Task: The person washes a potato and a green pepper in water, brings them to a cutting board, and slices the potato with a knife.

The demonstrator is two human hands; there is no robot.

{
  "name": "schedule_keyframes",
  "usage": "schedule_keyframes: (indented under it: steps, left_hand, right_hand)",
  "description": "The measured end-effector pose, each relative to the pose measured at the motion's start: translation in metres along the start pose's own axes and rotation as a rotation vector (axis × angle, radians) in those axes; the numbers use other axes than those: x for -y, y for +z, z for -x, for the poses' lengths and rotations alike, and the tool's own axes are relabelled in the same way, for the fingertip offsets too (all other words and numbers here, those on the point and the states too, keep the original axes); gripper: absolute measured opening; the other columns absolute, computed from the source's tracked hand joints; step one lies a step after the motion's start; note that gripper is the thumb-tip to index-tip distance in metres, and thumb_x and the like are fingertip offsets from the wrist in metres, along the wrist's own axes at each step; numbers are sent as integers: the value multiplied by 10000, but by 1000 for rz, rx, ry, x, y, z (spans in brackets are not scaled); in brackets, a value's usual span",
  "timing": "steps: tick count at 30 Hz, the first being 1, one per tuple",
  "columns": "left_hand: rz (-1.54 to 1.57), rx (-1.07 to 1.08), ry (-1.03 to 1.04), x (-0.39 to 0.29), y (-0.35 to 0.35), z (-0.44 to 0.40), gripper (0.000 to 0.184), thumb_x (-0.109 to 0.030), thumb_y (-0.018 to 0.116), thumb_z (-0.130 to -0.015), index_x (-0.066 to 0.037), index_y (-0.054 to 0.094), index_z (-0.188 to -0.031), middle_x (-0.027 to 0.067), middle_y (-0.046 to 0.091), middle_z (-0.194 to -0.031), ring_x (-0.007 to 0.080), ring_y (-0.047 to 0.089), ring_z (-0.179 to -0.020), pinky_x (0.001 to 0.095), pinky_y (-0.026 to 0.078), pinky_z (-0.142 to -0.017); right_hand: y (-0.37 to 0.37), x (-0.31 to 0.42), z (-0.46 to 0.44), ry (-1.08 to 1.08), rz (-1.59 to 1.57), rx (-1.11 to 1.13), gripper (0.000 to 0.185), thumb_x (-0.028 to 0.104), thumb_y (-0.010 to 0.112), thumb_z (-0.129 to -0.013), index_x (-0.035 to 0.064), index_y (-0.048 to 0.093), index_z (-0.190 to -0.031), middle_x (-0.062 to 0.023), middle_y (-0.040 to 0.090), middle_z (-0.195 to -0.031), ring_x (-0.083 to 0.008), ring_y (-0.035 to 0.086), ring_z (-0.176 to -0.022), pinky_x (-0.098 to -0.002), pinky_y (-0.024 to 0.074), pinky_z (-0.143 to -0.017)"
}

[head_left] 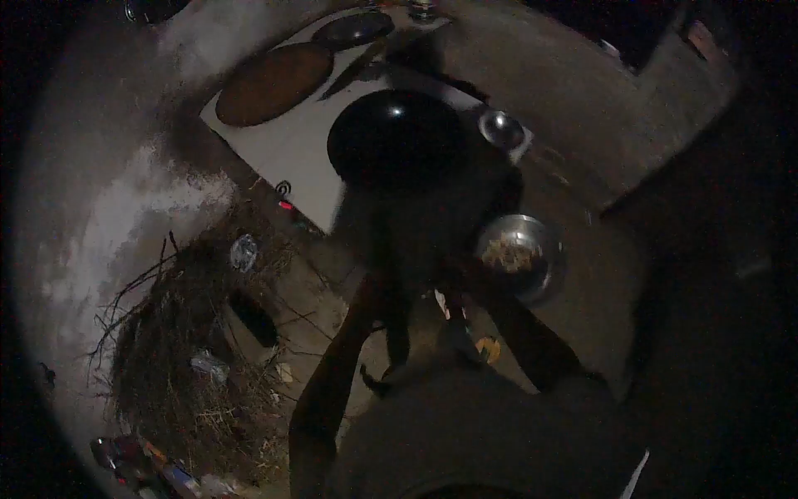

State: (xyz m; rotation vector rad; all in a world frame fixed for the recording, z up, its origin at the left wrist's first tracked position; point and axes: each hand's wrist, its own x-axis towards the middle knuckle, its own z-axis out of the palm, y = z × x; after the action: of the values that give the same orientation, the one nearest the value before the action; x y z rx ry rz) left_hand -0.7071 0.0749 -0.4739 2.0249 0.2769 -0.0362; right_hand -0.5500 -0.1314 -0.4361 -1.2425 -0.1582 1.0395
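The scene is very dark. Both forearms reach forward from the bottom of the view, and my left hand [378, 291] and my right hand [459, 277] are near each other at the centre, lost in shadow. Their fingers cannot be made out. A small pale piece [441, 303] shows just below and between them; whether a hand holds it is unclear. Right of my right hand stands a shiny metal bowl [544, 279] with light-coloured bits in it. Beyond the hands is a large round black object [395, 137].
A brown round board [274, 86] and a dark round plate [353, 30] lie on a pale sheet [295, 158] farther off. A small metal bowl [502, 130] sits at the sheet's right corner. Dry twigs [179, 358] are heaped at the left.
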Motion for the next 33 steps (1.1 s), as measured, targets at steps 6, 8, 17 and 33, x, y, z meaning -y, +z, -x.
schedule_keyframes:
  steps: [6,8,17,33]
  left_hand:
    - [1103,-153,-193,-37,-25,-170,450,-399,467,-890,-41,492,-1162,96,567,-993,246,543,-886,375,451,-759]
    - [1092,-191,-255,-3,-24,-225,477,-416,461,-891,-49,468,-1194,98,556,-1033,233,537,-922,369,455,-771]
    - [758,-459,-881,89,-46,-389,529,-421,443,-894,-57,382,-1273,129,465,-1206,250,479,-1065,390,452,-824]
    - [246,-726,-584,115,-27,-378,446,-372,451,-897,-40,426,-1194,169,527,-1078,305,529,-941,370,463,-762]
  right_hand:
    - [-50,69,-213,69,89,159,375,288,505,-863,44,508,-1147,-101,583,-1009,-204,571,-791,-336,477,-682]
    - [-61,85,-274,66,134,195,376,283,514,-856,41,509,-1145,-103,583,-1005,-207,572,-796,-339,478,-685]
    - [-113,92,-454,-186,836,-72,384,260,557,-829,27,514,-1131,-110,585,-989,-220,577,-818,-351,484,-700]
    - [-29,-40,-553,-145,463,505,408,218,634,-780,3,523,-1108,-124,589,-959,-243,586,-857,-372,496,-725]
